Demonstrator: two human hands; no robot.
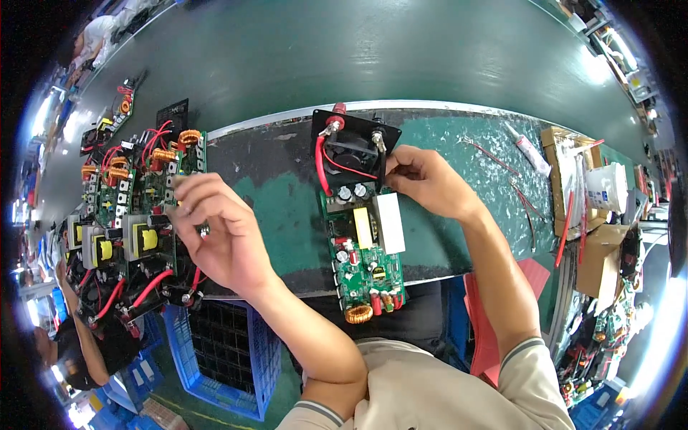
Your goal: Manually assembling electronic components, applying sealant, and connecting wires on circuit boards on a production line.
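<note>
circuit board (pixel 352 271) on bench (pixel 279 193), other boards (pixel 152 190) left, tube (pixel 530 152) right

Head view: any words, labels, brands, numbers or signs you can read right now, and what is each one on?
No text is clear enough to quote.
White tub: small dark print on its side, too small to read.
White tube: markings along it, too small and blurred to read.
Green circuit board: any print among its parts is too small to read.
</note>
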